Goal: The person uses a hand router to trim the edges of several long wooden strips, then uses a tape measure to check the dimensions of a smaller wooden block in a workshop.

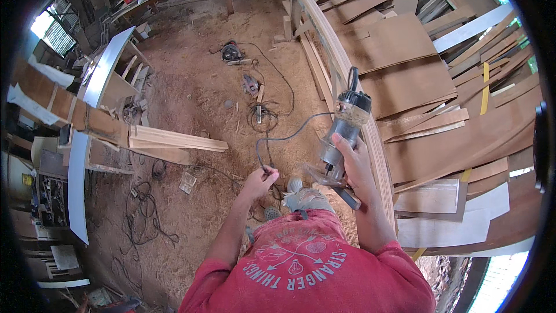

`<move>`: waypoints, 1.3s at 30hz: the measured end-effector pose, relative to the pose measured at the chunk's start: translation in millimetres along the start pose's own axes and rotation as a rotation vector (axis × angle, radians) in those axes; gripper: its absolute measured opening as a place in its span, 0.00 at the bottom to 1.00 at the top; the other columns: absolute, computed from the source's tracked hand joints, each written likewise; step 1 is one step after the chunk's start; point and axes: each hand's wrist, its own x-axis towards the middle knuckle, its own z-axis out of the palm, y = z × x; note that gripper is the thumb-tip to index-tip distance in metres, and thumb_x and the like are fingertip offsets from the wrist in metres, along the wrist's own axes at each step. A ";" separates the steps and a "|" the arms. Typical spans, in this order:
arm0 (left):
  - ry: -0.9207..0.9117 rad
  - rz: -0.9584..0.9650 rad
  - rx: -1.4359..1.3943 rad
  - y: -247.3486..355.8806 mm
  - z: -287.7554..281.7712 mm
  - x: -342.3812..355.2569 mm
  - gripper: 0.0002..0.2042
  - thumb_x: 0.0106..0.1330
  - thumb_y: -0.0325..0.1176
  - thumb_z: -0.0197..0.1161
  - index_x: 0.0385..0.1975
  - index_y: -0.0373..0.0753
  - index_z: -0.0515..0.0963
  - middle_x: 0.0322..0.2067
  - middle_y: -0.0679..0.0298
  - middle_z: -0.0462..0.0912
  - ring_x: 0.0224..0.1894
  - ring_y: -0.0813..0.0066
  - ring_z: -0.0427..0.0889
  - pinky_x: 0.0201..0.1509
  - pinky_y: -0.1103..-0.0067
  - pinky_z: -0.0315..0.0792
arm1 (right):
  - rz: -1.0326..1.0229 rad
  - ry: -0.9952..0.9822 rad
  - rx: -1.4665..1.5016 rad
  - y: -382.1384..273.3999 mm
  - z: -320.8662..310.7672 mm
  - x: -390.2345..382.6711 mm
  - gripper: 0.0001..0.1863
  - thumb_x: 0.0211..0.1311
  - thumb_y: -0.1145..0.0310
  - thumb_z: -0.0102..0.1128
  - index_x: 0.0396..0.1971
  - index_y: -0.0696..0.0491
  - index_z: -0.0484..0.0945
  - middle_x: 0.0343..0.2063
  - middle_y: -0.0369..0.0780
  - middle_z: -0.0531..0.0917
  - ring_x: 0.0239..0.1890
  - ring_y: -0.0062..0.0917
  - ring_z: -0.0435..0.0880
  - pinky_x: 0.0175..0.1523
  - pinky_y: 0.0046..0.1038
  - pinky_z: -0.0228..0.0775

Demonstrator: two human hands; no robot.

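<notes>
A trim router (341, 130) with a black cap, grey motor body and clear base is in my right hand (356, 165). The fingers wrap round its body from the right side, and its base points down toward me. From its top a black power cord (295, 134) loops left and down to my left hand (260, 182), which pinches it between thumb and fingers. Just right of the router runs a long wooden board (370, 156), set on edge. Whether the router touches this board I cannot tell.
Two power tools lie on the dusty floor ahead, a dark circular saw (230, 52) and a smaller tool (251, 84), with cords around them. Brown sheets (399, 40) and boards are piled at right. A white-topped bench (81, 174) and wooden strips (174, 139) stand left. Tangled cord (142, 214) lies nearby.
</notes>
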 end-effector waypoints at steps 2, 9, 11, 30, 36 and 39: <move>-0.049 -0.029 -0.128 -5.7 -7.0 47.9 0.14 0.72 0.35 0.69 0.50 0.35 0.79 0.45 0.63 0.84 0.47 0.78 0.82 0.54 0.76 0.76 | -0.030 0.018 -0.007 2.2 4.3 31.3 0.23 0.66 0.56 0.73 0.49 0.58 0.79 0.35 0.34 0.84 0.35 0.18 0.82 0.41 0.25 0.76; -0.125 -0.101 -0.096 18.7 -23.6 213.4 0.14 0.74 0.41 0.66 0.47 0.36 0.80 0.43 0.65 0.84 0.46 0.77 0.82 0.53 0.77 0.76 | -0.006 0.058 -0.052 4.2 4.4 176.8 0.25 0.63 0.54 0.75 0.49 0.57 0.79 0.36 0.36 0.85 0.35 0.18 0.82 0.40 0.24 0.75; -0.163 -0.045 0.001 41.3 -19.6 249.1 0.16 0.74 0.43 0.65 0.49 0.36 0.81 0.42 0.65 0.84 0.46 0.77 0.82 0.53 0.77 0.76 | 0.029 0.059 -0.134 -5.2 15.8 211.2 0.23 0.62 0.55 0.75 0.48 0.57 0.81 0.35 0.36 0.85 0.35 0.18 0.82 0.40 0.23 0.75; -0.922 -0.317 0.823 -31.1 -174.9 503.7 0.28 0.72 0.47 0.61 0.63 0.30 0.74 0.64 0.42 0.75 0.66 0.52 0.77 0.73 0.66 0.67 | 0.428 0.273 0.019 63.2 157.1 451.2 0.20 0.70 0.53 0.64 0.44 0.58 0.80 0.30 0.37 0.84 0.26 0.24 0.84 0.34 0.29 0.79; -0.281 0.636 0.532 87.2 -234.1 553.7 0.44 0.58 0.36 0.71 0.76 0.40 0.57 0.77 0.48 0.56 0.78 0.49 0.56 0.82 0.57 0.50 | 0.953 -0.046 0.097 138.8 189.8 523.2 0.22 0.73 0.51 0.60 0.50 0.56 0.80 0.36 0.41 0.88 0.34 0.23 0.87 0.41 0.28 0.81; -0.422 0.932 0.715 97.9 -243.2 586.5 0.47 0.53 0.36 0.74 0.75 0.41 0.58 0.75 0.52 0.60 0.78 0.55 0.58 0.82 0.55 0.49 | 1.039 -0.197 -0.001 164.5 226.1 557.1 0.21 0.74 0.52 0.58 0.53 0.54 0.80 0.42 0.39 0.87 0.39 0.22 0.87 0.46 0.27 0.79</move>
